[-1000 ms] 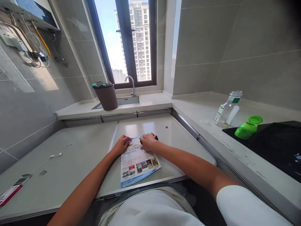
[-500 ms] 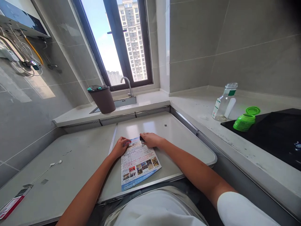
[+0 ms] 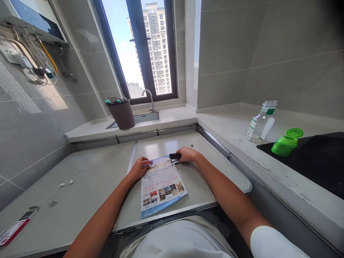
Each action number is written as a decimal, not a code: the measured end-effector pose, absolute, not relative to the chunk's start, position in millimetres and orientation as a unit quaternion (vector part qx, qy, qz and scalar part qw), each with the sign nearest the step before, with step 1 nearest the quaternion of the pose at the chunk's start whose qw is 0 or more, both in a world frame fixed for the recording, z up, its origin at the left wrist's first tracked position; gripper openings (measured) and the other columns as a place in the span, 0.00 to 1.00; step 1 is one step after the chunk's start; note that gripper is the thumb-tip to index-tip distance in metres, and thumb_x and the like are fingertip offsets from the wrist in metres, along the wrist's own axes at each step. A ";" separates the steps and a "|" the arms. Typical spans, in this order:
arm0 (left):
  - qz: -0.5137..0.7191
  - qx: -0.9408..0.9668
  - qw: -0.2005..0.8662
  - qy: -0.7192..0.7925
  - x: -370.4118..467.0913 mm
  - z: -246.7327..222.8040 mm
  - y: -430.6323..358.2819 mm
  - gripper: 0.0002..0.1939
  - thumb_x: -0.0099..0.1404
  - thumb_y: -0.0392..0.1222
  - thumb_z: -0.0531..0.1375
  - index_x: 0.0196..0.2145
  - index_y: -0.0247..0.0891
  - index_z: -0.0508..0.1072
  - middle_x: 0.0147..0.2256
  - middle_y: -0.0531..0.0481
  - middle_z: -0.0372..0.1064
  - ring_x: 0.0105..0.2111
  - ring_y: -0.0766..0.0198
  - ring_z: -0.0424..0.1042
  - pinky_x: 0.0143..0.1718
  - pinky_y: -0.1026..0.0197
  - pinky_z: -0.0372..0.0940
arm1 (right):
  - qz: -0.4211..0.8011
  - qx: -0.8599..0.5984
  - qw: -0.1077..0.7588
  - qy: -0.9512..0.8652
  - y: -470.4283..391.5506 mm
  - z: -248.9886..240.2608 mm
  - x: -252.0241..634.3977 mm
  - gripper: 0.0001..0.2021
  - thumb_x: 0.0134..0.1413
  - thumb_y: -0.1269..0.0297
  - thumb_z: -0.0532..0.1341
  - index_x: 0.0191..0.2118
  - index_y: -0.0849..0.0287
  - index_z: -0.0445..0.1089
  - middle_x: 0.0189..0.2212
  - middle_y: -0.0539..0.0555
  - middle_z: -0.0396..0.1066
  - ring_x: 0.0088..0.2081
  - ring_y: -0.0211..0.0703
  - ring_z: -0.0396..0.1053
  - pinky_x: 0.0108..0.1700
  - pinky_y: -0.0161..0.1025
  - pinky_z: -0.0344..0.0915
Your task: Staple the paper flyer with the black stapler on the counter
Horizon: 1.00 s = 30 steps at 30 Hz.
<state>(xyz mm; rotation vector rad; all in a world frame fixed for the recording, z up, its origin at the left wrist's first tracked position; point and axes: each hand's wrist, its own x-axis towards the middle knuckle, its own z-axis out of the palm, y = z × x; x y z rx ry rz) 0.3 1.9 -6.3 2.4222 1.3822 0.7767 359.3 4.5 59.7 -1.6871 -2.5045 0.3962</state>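
A printed leaflet (image 3: 162,184) with a blue lower border and a row of small photos lies on the table in front of me. My left hand (image 3: 139,167) rests at its upper left edge, fingers stretched out over the paper. In my right hand (image 3: 187,154) is a black stapler (image 3: 175,156), its front end pointing left over the leaflet's upper right corner. Whether its jaws touch the paper I cannot tell.
On the table's left lie a red and white package (image 3: 16,229), white earphones (image 3: 63,185) and a small grey piece (image 3: 53,204). A brown bin (image 3: 121,114) stands by the sink (image 3: 146,117). A glass bottle (image 3: 261,123) and an open green container (image 3: 285,145) stand on the right counter.
My right hand has drawn the stapler slightly to the right, and more of the stapler shows. My left hand stays at the leaflet's left edge. The whole view has shifted a little.
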 end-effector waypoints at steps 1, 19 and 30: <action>0.264 0.831 0.122 0.474 0.9 -5.1 0.8 0.15 0.69 0.46 0.60 0.47 0.45 0.86 0.49 0.39 0.74 0.49 0.50 0.74 0.58 0.45 0.69 | 0.118 -0.572 0.049 -0.810 4.4 60.3 360.6 0.18 0.45 0.63 0.74 0.45 0.51 0.82 0.45 0.59 0.81 0.44 0.55 0.79 0.38 0.39 0.67; 0.183 0.883 0.100 0.421 5.6 9.2 -17.3 0.19 0.73 0.52 0.61 0.59 0.54 0.80 0.58 0.43 0.71 0.57 0.47 0.71 0.60 0.47 0.65 | -0.011 -0.647 0.258 -0.717 -5.3 66.8 345.0 0.12 0.62 0.71 0.62 0.50 0.56 0.75 0.49 0.63 0.77 0.55 0.59 0.68 0.49 0.46 0.66; 0.158 0.885 0.044 0.436 5.6 -0.8 -10.7 0.20 0.75 0.50 0.59 0.61 0.49 0.78 0.59 0.42 0.70 0.57 0.47 0.70 0.58 0.46 0.66 | 0.107 -0.488 0.243 -0.832 -21.3 57.0 306.8 0.11 0.59 0.54 0.70 0.43 0.53 0.77 0.41 0.52 0.80 0.42 0.47 0.75 0.37 0.36 0.58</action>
